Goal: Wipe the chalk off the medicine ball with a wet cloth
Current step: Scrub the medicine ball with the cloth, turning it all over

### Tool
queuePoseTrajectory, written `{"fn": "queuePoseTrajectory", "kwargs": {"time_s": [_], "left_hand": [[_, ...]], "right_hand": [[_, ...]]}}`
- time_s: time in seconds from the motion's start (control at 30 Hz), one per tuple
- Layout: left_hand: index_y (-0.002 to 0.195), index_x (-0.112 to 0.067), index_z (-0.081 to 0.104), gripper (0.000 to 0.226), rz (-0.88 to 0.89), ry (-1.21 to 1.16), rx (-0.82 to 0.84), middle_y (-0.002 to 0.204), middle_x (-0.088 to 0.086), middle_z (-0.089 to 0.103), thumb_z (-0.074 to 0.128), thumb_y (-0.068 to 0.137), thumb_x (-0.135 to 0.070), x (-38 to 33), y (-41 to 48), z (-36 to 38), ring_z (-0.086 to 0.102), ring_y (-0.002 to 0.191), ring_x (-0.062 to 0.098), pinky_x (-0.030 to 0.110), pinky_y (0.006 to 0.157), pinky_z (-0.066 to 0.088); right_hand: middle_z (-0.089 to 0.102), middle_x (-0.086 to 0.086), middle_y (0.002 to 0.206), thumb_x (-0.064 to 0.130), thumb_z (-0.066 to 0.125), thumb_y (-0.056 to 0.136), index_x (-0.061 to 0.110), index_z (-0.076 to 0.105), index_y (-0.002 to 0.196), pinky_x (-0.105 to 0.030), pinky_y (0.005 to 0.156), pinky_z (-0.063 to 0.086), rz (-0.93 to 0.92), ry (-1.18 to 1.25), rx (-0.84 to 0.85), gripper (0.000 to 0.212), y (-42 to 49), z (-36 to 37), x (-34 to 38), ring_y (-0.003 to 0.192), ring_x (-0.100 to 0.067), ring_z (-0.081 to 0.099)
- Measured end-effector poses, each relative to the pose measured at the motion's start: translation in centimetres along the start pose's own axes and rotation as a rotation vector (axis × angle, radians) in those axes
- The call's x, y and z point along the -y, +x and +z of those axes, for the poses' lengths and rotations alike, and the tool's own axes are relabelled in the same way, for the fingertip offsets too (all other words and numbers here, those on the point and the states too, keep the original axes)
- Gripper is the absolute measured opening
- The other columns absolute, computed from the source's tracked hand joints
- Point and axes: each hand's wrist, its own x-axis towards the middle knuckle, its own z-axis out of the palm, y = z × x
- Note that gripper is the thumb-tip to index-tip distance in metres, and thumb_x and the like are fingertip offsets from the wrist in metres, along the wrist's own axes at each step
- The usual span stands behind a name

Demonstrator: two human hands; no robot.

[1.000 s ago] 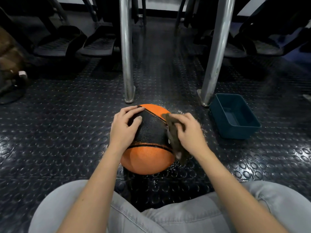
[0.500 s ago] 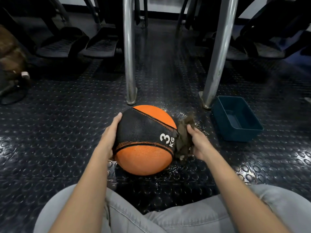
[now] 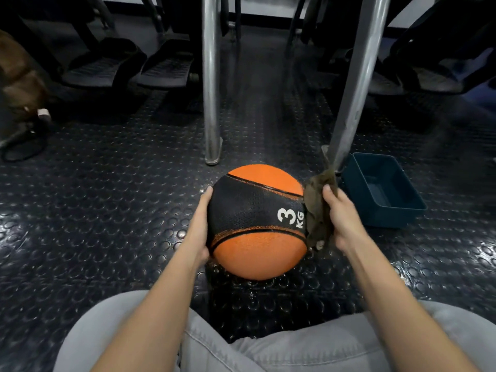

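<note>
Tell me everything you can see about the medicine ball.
The medicine ball is round and orange, with a wide black textured band running tilted across it, marked 3 KG in white. It looks rubbery. The left hand lies flat on one side; the right hand presses a brownish cloth against the other. Dark studded floor lies beneath. No chalk is visible.

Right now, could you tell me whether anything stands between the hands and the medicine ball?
Nothing unwanted does. The left hand lies directly against the medicine ball on its left side. Between the right hand and the ball's right side sits only the cloth, held there beside the 3 KG mark.
</note>
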Motion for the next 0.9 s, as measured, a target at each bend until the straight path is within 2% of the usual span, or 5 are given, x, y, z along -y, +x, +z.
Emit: {"fn": "queuePoseTrajectory", "kwargs": {"time_s": [0.2, 0.47, 0.6, 0.8, 0.9], "left_hand": [[0.117, -0.021, 0.065, 0.064, -0.014, 0.165, -0.019, 0.116, 0.008, 0.067, 0.033, 0.089, -0.069, 0.8, 0.5, 1.9, 0.062, 0.106, 0.023, 0.041, 0.096, 0.047], [0.134, -0.039, 0.047, 0.061, 0.861, 0.922, -0.204, 0.144, -0.016, 0.038, 0.028, 0.082, -0.065, 1.0, -2.4, 4.3, 0.027, 0.137, 0.008, 0.04, 0.116, 0.014], [0.131, -0.039, 0.05, 0.061, 0.888, 0.923, -0.303, 0.141, -0.018, 0.042, 0.027, 0.082, -0.066, 1.2, -1.9, 3.7, 0.033, 0.132, 0.007, 0.04, 0.113, 0.021], [0.13, -0.037, 0.054, 0.062, 0.894, 0.91, -0.344, 0.138, -0.016, 0.046, 0.027, 0.082, -0.066, 1.4, -1.5, 3.8, 0.038, 0.129, 0.008, 0.038, 0.11, 0.026], [0.13, -0.038, 0.053, 0.061, 0.896, 0.912, -0.308, 0.138, -0.017, 0.046, 0.028, 0.082, -0.065, 1.2, -1.5, 3.7, 0.037, 0.13, 0.008, 0.04, 0.111, 0.025]], "right_hand": [[0.065, 0.007, 0.098, 0.042, 0.043, 0.095, 0.031, 0.059, 0.091, -0.049, 0.094, 0.044, -0.178, -0.489, -0.101, 0.02, 0.9, -1.4, 0.2, 0.098, -0.02, 0.059], [0.065, 0.003, 0.1, 0.039, 0.043, 0.097, 0.025, 0.059, 0.093, -0.038, 0.09, 0.041, -0.278, -0.548, -0.096, 0.022, -0.1, -0.2, 0.2, 0.098, -0.02, 0.056], [0.062, -0.004, 0.113, 0.025, 0.043, 0.1, 0.019, 0.057, 0.107, -0.028, 0.086, 0.043, -0.248, -0.223, -0.141, 0.017, -0.9, -0.2, 1.8, 0.105, -0.018, 0.057], [0.045, -0.006, 0.11, 0.004, 0.049, 0.086, 0.028, 0.056, 0.112, -0.007, 0.089, 0.033, -0.806, -0.636, 0.166, 0.037, -4.7, 2.6, 2.9, 0.099, 0.003, 0.045], [0.046, 0.001, 0.104, -0.001, 0.049, 0.082, 0.025, 0.07, 0.102, -0.024, 0.089, 0.042, -0.901, -0.874, 0.248, 0.039, -3.9, 2.5, 1.4, 0.1, -0.011, 0.048]]}}
